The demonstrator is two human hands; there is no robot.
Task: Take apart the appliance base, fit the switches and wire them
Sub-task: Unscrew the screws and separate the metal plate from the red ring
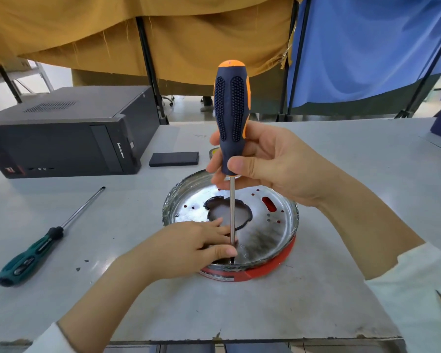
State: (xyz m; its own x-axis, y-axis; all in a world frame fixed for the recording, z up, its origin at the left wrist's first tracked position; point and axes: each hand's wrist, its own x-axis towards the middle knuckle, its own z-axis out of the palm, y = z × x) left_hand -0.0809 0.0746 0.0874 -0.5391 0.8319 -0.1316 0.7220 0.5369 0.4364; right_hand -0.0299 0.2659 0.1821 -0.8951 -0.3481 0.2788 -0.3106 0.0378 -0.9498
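Appliance base (265, 220) on grey table (367, 161) — right hand (273, 164) holds screwdriver (231, 110), left hand (189, 248) seemingly pinching shaft.

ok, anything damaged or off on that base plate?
Yes. The shiny round metal plate of the red-rimmed appliance base has a dark sooty smear near its front edge, and its central opening looks ragged, not cleanly round. A few dark flecks lie on the grey table.

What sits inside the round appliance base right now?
Inside the appliance base: a shiny metal plate with holes, the left hand, the screwdriver tip. The fingers cover the screw.
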